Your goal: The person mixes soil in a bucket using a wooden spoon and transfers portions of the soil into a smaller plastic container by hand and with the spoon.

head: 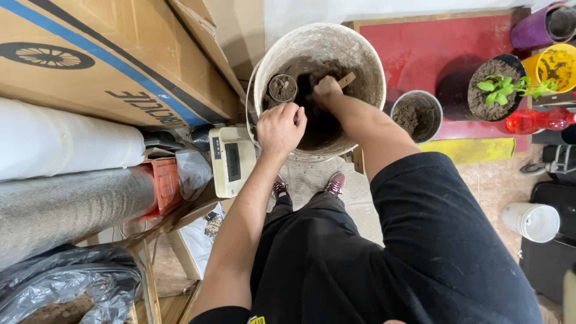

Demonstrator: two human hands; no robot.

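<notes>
A large white bucket (366, 54) holds dark soil. My left hand (280, 127) is closed on the bucket's near rim, gripping it. My right hand (326, 91) reaches down inside the bucket and is closed around a tool with a wooden handle (346, 79), its working end buried in the soil. A small round pot (282, 88) filled with soil sits inside the bucket at the left, just above my left hand.
A large cardboard box (120, 60) and rolled materials (66, 180) lie at left, a beige device (231, 159) beside the bucket. At right stand a soil-filled grey pot (417, 114), a black pot with a green plant (495, 87), yellow and purple pots, and a white container (531, 221).
</notes>
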